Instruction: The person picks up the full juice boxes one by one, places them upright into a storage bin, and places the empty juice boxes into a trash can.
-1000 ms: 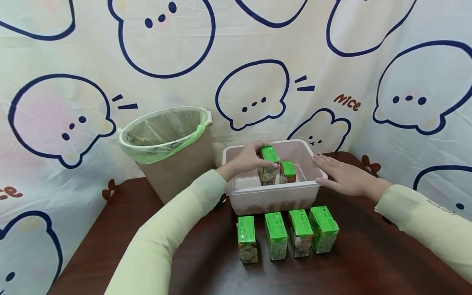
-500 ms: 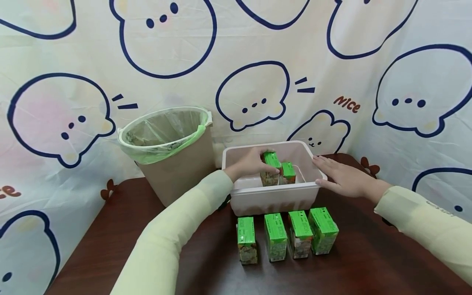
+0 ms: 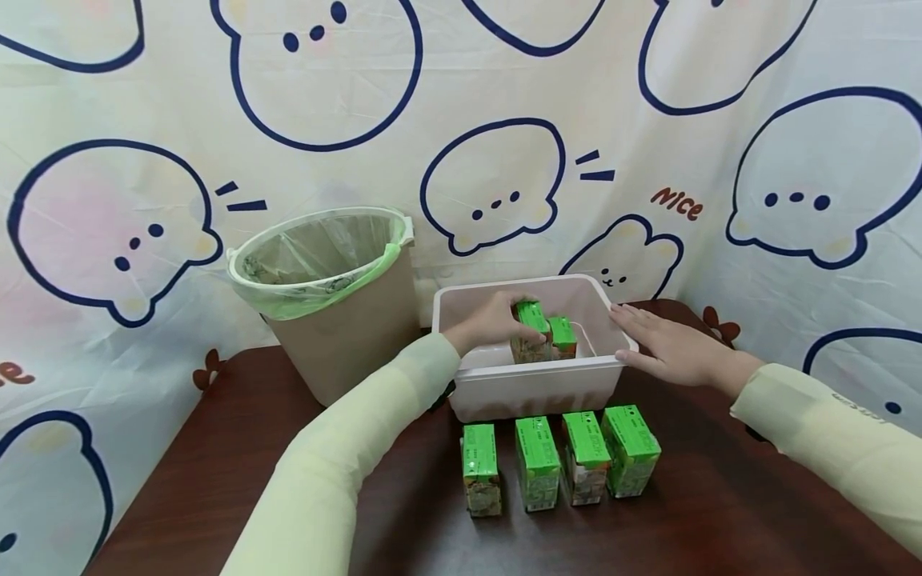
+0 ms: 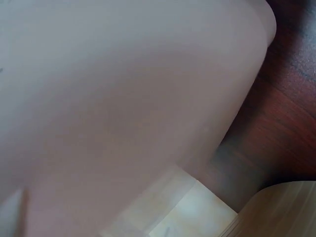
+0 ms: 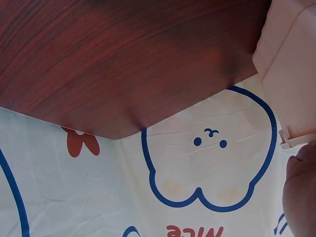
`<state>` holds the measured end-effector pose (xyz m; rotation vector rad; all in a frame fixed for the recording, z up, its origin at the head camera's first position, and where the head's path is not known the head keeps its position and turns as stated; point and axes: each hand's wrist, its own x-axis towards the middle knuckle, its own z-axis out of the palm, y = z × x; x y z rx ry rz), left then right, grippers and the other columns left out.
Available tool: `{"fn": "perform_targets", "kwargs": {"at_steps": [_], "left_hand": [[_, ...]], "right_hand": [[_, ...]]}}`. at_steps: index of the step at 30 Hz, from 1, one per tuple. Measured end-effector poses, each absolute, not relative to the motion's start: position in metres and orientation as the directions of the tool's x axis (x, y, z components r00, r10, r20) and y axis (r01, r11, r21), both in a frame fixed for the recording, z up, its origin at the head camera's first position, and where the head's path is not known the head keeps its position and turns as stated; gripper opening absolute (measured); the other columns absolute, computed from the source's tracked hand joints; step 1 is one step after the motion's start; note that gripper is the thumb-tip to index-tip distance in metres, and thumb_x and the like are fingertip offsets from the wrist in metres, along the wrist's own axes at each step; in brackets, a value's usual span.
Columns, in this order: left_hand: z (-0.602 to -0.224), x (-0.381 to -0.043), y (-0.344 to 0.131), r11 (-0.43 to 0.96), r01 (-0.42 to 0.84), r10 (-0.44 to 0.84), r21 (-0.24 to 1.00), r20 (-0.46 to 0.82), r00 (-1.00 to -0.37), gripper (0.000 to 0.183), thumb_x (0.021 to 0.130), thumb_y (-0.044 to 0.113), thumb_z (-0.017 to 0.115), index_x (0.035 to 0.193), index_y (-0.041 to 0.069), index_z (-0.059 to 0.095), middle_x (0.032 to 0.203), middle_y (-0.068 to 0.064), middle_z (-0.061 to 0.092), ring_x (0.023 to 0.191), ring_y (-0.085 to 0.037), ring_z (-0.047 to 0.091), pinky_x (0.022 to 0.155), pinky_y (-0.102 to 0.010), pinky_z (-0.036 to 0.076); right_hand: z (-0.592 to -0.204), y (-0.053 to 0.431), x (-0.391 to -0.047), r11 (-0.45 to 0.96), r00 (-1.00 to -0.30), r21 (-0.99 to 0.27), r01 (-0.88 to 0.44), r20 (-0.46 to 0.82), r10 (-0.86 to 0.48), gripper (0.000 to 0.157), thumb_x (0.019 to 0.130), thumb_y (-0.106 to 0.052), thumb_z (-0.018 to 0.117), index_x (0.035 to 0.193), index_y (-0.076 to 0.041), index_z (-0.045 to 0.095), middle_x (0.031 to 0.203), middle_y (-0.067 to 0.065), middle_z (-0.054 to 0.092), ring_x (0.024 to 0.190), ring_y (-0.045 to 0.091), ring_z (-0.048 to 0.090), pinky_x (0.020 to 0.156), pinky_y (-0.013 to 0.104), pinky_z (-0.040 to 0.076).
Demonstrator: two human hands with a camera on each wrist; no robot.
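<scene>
In the head view my left hand (image 3: 493, 324) reaches into the pale pink plastic bin (image 3: 536, 392) and grips a green-topped drink carton (image 3: 531, 317) between thumb and fingers. A second carton (image 3: 563, 334) stands in the bin just to its right. My right hand (image 3: 666, 348) rests with straight fingers on the bin's right rim. In the right wrist view part of that hand (image 5: 302, 190) shows at the right edge, by the bin's wall (image 5: 291, 74). The left wrist view is filled mostly by a blurred, close pale surface, and the carton is hidden there.
Several more cartons (image 3: 536, 464) stand in a row on the dark wooden table (image 3: 403, 512) before the bin. At the left a tall beige trash can (image 3: 346, 344) with a green liner stands beside the bin. A cartoon-print curtain (image 3: 346, 184) hangs behind.
My left hand has lowered the carton deeper into the bin and slightly right, close beside the second carton. The right hand has stayed at the rim.
</scene>
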<state>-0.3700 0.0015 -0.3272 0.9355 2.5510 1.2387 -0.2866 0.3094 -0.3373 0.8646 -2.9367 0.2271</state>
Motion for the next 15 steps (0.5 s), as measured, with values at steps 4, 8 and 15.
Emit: {"fn": "perform_targets", "kwargs": {"at_steps": [4, 8, 15], "left_hand": [[-0.3305, -0.3725, 0.0029, 0.495, 0.46, 0.59, 0.737, 0.104, -0.801, 0.071, 0.075, 0.023, 0.086, 0.137, 0.007, 0.054, 0.115, -0.003, 0.06, 0.087, -0.016, 0.057, 0.072, -0.024, 0.05], [-0.3318, -0.3735, 0.0036, 0.516, 0.461, 0.585, 0.723, 0.095, -0.805, 0.072, 0.075, 0.022, 0.086, 0.137, 0.007, 0.054, 0.118, -0.003, 0.059, 0.09, -0.016, 0.056, 0.073, -0.024, 0.05], [-0.3318, -0.3732, 0.0044, 0.528, 0.478, 0.602, 0.702, 0.088, -0.794, 0.071, 0.075, 0.02, 0.086, 0.137, 0.005, 0.055, 0.124, -0.005, 0.059, 0.093, -0.016, 0.054, 0.075, -0.024, 0.048]], "right_hand": [[-0.3369, 0.3082, -0.2863, 0.832, -0.841, -0.125, -0.541, 0.106, -0.531, 0.077, 0.099, -0.054, 0.043, 0.155, -0.008, 0.019, 0.159, 0.015, 0.018, 0.143, 0.039, 0.019, 0.109, 0.061, 0.024], [-0.3366, 0.3075, -0.2858, 0.834, -0.843, -0.126, -0.538, 0.102, -0.529, 0.077, 0.099, -0.055, 0.043, 0.155, -0.007, 0.019, 0.159, 0.015, 0.018, 0.143, 0.039, 0.019, 0.109, 0.06, 0.024], [-0.3361, 0.308, -0.2857, 0.836, -0.845, -0.125, -0.535, 0.102, -0.525, 0.077, 0.099, -0.055, 0.043, 0.155, -0.007, 0.019, 0.159, 0.016, 0.019, 0.144, 0.037, 0.019, 0.109, 0.061, 0.024]]}}
